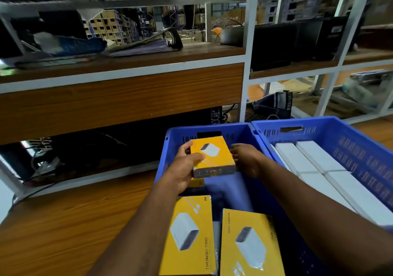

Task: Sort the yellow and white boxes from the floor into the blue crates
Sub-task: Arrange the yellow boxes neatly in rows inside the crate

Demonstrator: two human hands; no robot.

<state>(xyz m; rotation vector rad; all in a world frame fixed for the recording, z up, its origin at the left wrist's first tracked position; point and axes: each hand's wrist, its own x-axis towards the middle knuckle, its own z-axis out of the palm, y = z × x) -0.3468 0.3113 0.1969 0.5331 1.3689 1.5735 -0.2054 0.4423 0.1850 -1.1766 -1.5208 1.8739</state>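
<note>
Forearms cover much of the left blue crate (pixel 163 148), and its near end runs out of view below. The left hand (pixel 182 169) grips a yellow box (pixel 212 156) over that crate, thumb on its printed top, fingers hidden beneath. The right hand (pixel 246 160) sits just beside the box's right edge with fingers loosely curled, holding nothing. Two more yellow boxes (pixel 189 237) lie at the crate's near end. White boxes (pixel 314 158) fill the right blue crate (pixel 361 148), both crates standing on a wooden desk (pixel 63 222).
</note>
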